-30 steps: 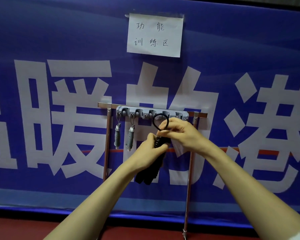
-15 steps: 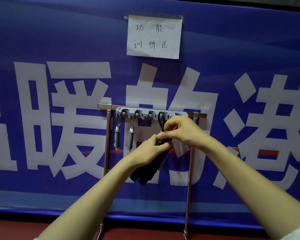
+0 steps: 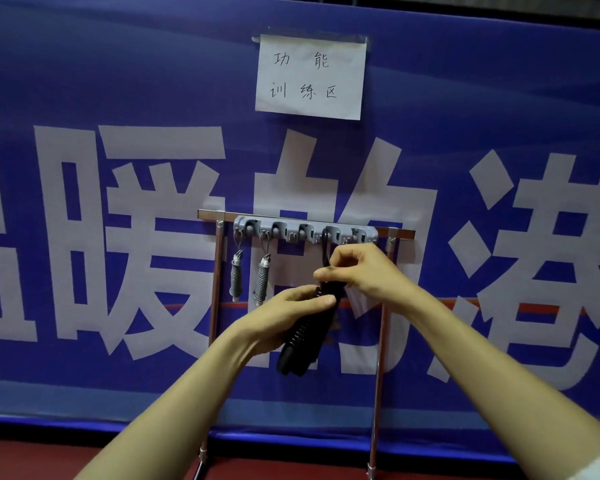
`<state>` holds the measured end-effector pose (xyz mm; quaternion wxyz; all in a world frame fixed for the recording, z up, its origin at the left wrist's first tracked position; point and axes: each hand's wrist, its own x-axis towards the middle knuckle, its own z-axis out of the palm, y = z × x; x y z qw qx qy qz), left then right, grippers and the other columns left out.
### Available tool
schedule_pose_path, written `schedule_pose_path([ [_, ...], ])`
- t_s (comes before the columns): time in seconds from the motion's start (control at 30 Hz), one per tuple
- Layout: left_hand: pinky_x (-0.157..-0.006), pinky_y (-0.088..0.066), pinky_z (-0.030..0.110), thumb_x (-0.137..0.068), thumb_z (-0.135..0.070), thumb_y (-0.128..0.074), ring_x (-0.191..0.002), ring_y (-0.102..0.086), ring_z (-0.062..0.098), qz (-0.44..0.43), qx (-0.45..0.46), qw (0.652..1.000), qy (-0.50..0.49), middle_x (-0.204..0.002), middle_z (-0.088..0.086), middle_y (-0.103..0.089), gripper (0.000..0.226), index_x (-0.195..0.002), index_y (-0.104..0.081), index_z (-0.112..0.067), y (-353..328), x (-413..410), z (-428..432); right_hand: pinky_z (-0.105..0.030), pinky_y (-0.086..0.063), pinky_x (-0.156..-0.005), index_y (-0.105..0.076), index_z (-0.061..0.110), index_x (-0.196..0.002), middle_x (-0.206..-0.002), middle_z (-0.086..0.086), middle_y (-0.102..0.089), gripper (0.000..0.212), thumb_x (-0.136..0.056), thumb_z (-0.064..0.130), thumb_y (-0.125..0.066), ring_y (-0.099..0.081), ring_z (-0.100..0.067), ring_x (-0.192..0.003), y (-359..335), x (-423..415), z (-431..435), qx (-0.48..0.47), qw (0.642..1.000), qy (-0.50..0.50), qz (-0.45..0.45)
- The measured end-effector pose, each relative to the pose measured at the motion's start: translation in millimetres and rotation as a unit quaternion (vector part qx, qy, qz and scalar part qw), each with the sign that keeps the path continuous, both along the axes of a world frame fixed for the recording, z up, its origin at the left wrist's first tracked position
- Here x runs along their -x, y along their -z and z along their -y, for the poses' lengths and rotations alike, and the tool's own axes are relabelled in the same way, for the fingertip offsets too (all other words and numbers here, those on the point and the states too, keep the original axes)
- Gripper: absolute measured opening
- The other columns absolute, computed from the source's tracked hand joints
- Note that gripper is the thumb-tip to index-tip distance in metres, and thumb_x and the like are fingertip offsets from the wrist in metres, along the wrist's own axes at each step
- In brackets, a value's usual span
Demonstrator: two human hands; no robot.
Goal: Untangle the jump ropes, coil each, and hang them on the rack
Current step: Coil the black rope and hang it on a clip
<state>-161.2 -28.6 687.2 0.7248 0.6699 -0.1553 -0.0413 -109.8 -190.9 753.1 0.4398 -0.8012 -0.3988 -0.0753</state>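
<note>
I am looking at the rack through the head camera, and the black jump rope [image 3: 303,341] is sitting in the middle of the view, in both hands, just under the grey hook rail [image 3: 371,233]. The left hand [image 3: 288,311] is gripping the bundle from the left, with fingers curled round its upper part. The right hand [image 3: 359,268] is sitting just above it and is pinching the thin loop [image 3: 324,245] at the top of the bundle. That loop is running almost straight up to the fourth hook on the rail. It is looking like it is over the hook, but I am not able to tell for sure. So the rope's long way is going up and down, with its black handles pointing down and a bit left. The hook is right above the right hand, which is the nearer one. A springy black coil is winding tight round the handles. A grey jump rope [image 3: 236,280] and a second grey jump rope [image 3: 262,282] are hanging from the first two hooks on the left. I am thinking the next move is needing a slow let-go, so the bundle is not swinging off.
</note>
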Motion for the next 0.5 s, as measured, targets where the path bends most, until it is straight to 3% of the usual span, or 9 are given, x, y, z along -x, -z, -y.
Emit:
schedule_pose_path([
  [0.13,-0.059,-0.053,0.035,-0.080,-0.036,-0.069,-0.068,-0.063,0.026,0.047,0.007,0.996,-0.074,-0.083,0.012,-0.062,0.034,-0.110,-0.062,-0.020,2.3,-1.3,9.7,-0.019,-0.045,-0.063,-0.062,0.011,-0.070,-0.068,-0.001,-0.059,0.021,-0.079,0.024,-0.077,-0.053,-0.002,-0.064,4.2,2.6,0.4,-0.045,0.999,-0.003,-0.020],
  [0.23,-0.056,-0.049,0.032,-0.088,-0.038,-0.065,-0.065,-0.058,0.022,0.051,-0.001,0.996,-0.079,-0.079,0.006,-0.061,0.023,-0.103,-0.064,-0.020,-2.7,-1.6,18.9,-0.035,-0.050,-0.069,-0.061,0.012,-0.069,-0.071,-0.010,-0.060,0.025,-0.077,0.028,-0.079,-0.056,-0.011,-0.071,9.1,-0.6,-1.5,-0.081,0.996,0.031,0.004],
  [0.37,-0.050,-0.045,0.023,-0.094,-0.033,-0.059,-0.056,-0.055,0.010,0.034,-0.051,0.993,-0.103,-0.071,-0.001,-0.068,0.026,-0.107,-0.064,-0.011,-14.2,1.8,20.5,-0.015,-0.043,-0.071,-0.063,0.020,-0.070,-0.084,0.003,-0.054,0.017,-0.079,0.025,-0.077,-0.051,-0.007,-0.078,9.0,5.9,-3.7,-0.074,0.994,0.054,0.060],
  [0.43,-0.052,-0.045,0.028,-0.088,-0.036,-0.067,-0.060,-0.055,0.011,0.038,-0.059,0.988,-0.135,-0.083,0.006,-0.065,0.036,-0.111,-0.059,-0.009,-14.9,1.1,18.7,-0.025,-0.048,-0.077,-0.069,0.016,-0.079,-0.087,0.000,-0.061,0.008,-0.082,0.022,-0.074,-0.058,-0.013,-0.081,6.2,8.5,1.0,-0.095,0.995,0.029,0.033],
  [0.5,-0.052,-0.047,0.027,-0.080,-0.039,-0.075,-0.062,-0.054,0.010,0.065,-0.099,0.974,-0.193,-0.083,0.004,-0.059,0.048,-0.112,-0.052,-0.011,-12.3,-1.9,16.0,-0.028,-0.051,-0.068,-0.069,0.008,-0.088,-0.079,-0.005,-0.065,0.007,-0.089,0.014,-0.066,-0.060,-0.014,-0.069,5.8,12.3,6.7,-0.141,0.989,-0.028,-0.033],
])
